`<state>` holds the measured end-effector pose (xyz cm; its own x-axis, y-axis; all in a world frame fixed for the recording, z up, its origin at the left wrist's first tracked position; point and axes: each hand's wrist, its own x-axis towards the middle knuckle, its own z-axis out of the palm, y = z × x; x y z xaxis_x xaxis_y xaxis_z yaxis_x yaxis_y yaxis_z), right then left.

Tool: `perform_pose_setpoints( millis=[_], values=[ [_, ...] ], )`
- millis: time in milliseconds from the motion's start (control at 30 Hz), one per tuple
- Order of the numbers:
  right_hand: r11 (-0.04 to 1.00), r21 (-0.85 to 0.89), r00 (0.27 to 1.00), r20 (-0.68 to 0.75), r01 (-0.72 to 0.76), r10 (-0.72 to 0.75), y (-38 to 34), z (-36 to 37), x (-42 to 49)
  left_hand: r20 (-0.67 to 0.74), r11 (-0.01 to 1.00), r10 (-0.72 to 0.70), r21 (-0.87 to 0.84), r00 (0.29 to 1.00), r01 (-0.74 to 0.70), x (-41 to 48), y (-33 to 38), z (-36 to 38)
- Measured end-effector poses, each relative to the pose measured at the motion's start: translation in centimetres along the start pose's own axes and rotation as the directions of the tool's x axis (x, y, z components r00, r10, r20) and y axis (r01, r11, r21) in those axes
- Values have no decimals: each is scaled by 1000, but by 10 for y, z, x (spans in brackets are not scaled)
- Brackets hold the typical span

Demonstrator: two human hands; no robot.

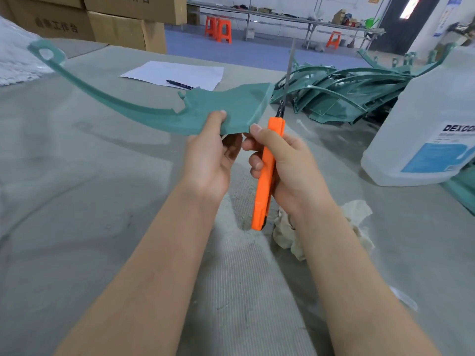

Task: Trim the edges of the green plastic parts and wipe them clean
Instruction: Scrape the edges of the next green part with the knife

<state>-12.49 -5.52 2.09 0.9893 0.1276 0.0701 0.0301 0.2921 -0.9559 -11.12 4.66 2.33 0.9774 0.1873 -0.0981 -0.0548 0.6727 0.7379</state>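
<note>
While the green part (231, 106) is held in the air over the middle of the surface (77, 176), trimming is the step in hand; wiping not yet begun. The part's thin curved arm, ending in a loop, reaches toward the far left corner. Left hand (213, 150) pinches the near edge of the wide end, thumb on top. Right hand (282, 163) is wrapped round the orange knife (267, 170), thumb tip on the part. The blade is run far out, pointing up just beside the part's right edge; contact cannot be told.

Next move, judged: lay blade on edge and draw along, fingers out of its path. A long blade may flex.

Around:
- far edge: paper (177, 71) with pen (180, 84)
- far right: pile of green parts (347, 93)
- under right forearm: rag (359, 217), handy for wiping
- right edge: jug (431, 111)
</note>
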Motion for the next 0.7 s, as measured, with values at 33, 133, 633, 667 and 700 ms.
perform_pose_setpoints(
  millis=[33,133,633,667,700],
  values=[
    [1000,13,1000,9,-9,9,0,0,0,0,1000,5,1,1000,-5,0,0,0],
    [998,51,998,49,-46,44,-1,-1,0,1,1000,25,-17,1000,-25,-1,1,1],
    [997,5,980,-184,-76,75,-7,-16,4,-164,993,63,-85,985,-77,4,6,-2],
    [997,0,978,-194,-82,80,-7,-16,5,-173,994,65,-78,983,-79,4,6,-2],
    [996,-9,975,-204,-87,84,-7,-16,5,-181,994,68,-70,981,-82,4,6,-2]
  ],
)
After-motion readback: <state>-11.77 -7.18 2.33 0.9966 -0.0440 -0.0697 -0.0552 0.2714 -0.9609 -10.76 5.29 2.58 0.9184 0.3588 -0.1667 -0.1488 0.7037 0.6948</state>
